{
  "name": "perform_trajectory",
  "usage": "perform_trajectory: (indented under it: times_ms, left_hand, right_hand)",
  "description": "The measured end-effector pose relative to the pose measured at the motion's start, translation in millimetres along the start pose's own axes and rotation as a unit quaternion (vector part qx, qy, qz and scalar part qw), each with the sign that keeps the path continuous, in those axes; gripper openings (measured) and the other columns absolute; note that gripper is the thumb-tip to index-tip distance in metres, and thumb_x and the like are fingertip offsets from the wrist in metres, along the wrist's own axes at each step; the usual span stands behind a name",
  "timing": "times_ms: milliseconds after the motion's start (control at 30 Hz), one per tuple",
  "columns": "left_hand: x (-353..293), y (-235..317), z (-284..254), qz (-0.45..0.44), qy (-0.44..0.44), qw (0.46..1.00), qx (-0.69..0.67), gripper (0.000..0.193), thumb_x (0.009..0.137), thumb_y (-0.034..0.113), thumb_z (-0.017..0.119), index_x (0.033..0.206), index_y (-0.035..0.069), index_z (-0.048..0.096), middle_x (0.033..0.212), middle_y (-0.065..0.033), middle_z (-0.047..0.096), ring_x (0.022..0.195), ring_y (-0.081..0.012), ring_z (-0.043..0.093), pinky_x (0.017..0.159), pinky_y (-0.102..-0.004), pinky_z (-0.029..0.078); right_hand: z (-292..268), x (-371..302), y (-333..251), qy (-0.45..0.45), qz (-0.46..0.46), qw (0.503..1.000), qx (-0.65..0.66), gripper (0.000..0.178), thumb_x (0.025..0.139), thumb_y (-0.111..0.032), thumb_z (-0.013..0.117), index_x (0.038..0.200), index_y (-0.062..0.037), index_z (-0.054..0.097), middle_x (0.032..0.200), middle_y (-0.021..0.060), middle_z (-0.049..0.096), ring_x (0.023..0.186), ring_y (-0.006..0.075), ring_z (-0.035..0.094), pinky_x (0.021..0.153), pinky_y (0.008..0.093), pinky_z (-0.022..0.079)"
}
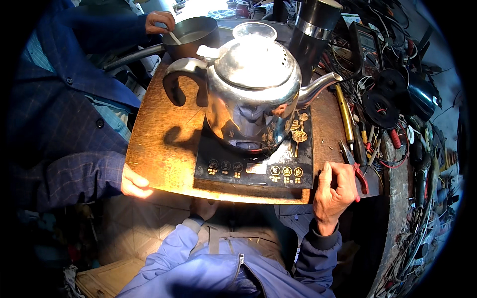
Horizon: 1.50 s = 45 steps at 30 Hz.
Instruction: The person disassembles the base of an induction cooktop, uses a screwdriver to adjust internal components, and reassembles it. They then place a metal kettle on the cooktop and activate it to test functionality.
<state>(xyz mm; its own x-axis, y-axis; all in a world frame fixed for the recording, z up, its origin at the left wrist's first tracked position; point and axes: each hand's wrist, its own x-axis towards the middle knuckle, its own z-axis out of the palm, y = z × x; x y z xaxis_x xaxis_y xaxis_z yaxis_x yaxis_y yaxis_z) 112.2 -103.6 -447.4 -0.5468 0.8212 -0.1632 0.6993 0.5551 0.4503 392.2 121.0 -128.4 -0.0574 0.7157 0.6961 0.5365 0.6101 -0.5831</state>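
Observation:
A shiny steel kettle [248,107] with a black handle and long spout stands on a black induction cooker [233,175]. The cooker rests on a wooden tabletop [159,149]. Loosely fisted, my right hand [335,196] lies at the table's front right corner, beside the cooker; its curled fingers hide anything inside. Red-handled pliers [354,166] lie just right of it, partly behind the hand. My left hand [203,207] is low, below the front table edge, with its fingers mostly hidden in shadow and under the top.
At left, another person's hand [135,183] touches the table edge; their other hand [160,22] holds a pale stick in a dark pot [198,36]. A dark cylinder [313,37] stands behind the spout. Tools, cables and a multimeter [368,44] crowd the right side.

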Motion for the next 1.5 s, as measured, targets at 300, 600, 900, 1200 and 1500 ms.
perform_trajectory:
  times_ms: [300, 600, 900, 1200, 1500]
  left_hand:
    - [1.2, -5.6, 3.4, 0.037, -0.066, 0.997, 0.007, 0.051, 0.098, 0.046, 0.065, 0.132, 0.008, 0.065, 0.133, -0.0176, 0.067, 0.125, -0.0396, 0.061, 0.104, -0.0488, 0.049]
    - [2.7, 13.3, -9.8, 0.012, -0.116, 0.993, 0.021, 0.049, 0.103, 0.047, 0.054, 0.133, 0.010, 0.066, 0.138, -0.0163, 0.065, 0.131, -0.0372, 0.058, 0.110, -0.0475, 0.045]
    - [7.3, 0.3, 10.3, 0.044, -0.096, 0.994, 0.028, 0.049, 0.105, 0.047, 0.048, 0.134, 0.012, 0.066, 0.141, -0.0139, 0.065, 0.133, -0.0352, 0.057, 0.112, -0.0483, 0.043]
    - [8.6, -12.4, 22.6, 0.064, -0.083, 0.994, 0.034, 0.049, 0.105, 0.047, 0.049, 0.136, 0.013, 0.065, 0.142, -0.0128, 0.065, 0.132, -0.0348, 0.057, 0.113, -0.0494, 0.042]
    - [10.7, -13.8, 37.7, 0.107, 0.002, 0.994, -0.036, 0.047, 0.104, 0.046, 0.051, 0.133, 0.012, 0.065, 0.142, -0.0154, 0.063, 0.133, -0.0364, 0.056, 0.114, -0.0502, 0.041]
  right_hand:
    - [-0.7, -0.3, 0.9, -0.004, -0.001, 1.000, 0.001, 0.008, 0.085, 0.009, 0.073, 0.088, 0.0023, 0.070, 0.082, 0.0120, 0.066, 0.071, 0.0260, 0.063, 0.067, 0.0353, 0.050]
    - [0.0, -0.4, 2.4, 0.001, -0.006, 1.000, -0.001, 0.009, 0.083, 0.009, 0.074, 0.087, 0.0020, 0.071, 0.082, 0.0120, 0.066, 0.071, 0.0264, 0.063, 0.066, 0.0355, 0.049]
    - [0.2, 0.7, 1.0, -0.004, -0.002, 1.000, 0.005, 0.009, 0.084, 0.009, 0.074, 0.087, 0.0019, 0.070, 0.082, 0.0118, 0.066, 0.071, 0.0256, 0.063, 0.065, 0.0350, 0.049]
    - [-2.4, -0.4, -0.1, -0.019, 0.007, 1.000, 0.007, 0.002, 0.093, 0.004, 0.069, 0.091, 0.0035, 0.069, 0.085, 0.0104, 0.066, 0.075, 0.0206, 0.062, 0.071, 0.0308, 0.049]
    - [-2.8, 0.6, 1.2, -0.009, -0.010, 1.000, -0.010, 0.010, 0.084, 0.010, 0.070, 0.089, 0.0023, 0.070, 0.082, 0.0127, 0.064, 0.071, 0.0278, 0.062, 0.066, 0.0364, 0.049]
